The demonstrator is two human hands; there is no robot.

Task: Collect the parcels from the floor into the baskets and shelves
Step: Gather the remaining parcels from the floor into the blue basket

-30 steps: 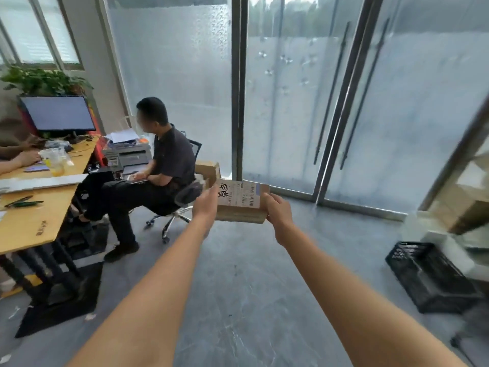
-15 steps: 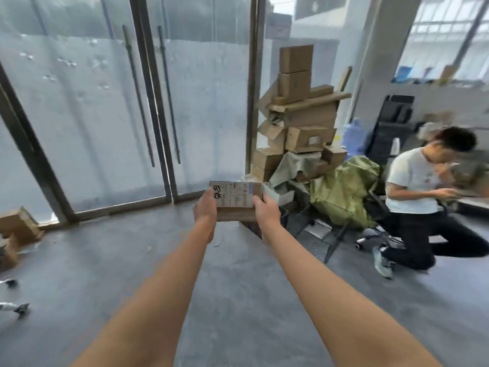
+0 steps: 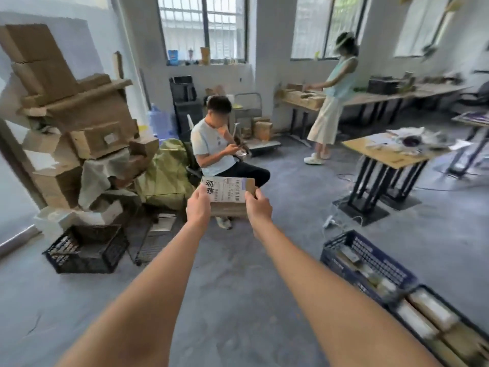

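Head view. Both arms extended forward at chest height. Left hand [image 3: 198,207] grips the left edge of a small cardboard parcel [image 3: 229,197]; right hand [image 3: 258,206] grips its right edge. Fingers of both hands are curled round the box sides, thumbs on the near face. Parcel is held level in the air at frame centre, white printed label on top, well above the grey floor [image 3: 232,300].

At 4 o'clock from the parcel: dark blue basket [image 3: 341,246] on the floor, holding flat packages. Just beyond it toward 5 o'clock, a second black basket [image 3: 434,294] with pale wrapped parcels side by side.

At 8 o'clock: black crate [image 3: 87,262] on the floor, contents unclear. At 9 to 10 o'clock: tall untidy stack of cardboard boxes [image 3: 79,115] against the wall, a green sack [image 3: 166,178] beside it.

At 12 o'clock, directly behind the parcel: seated person [image 3: 211,144] in a white shirt. At 1 o'clock: standing person [image 3: 333,102] at a long desk [image 3: 375,98]. At 2 o'clock: smaller wooden desk [image 3: 370,151] on black legs, cluttered top, details blurred.
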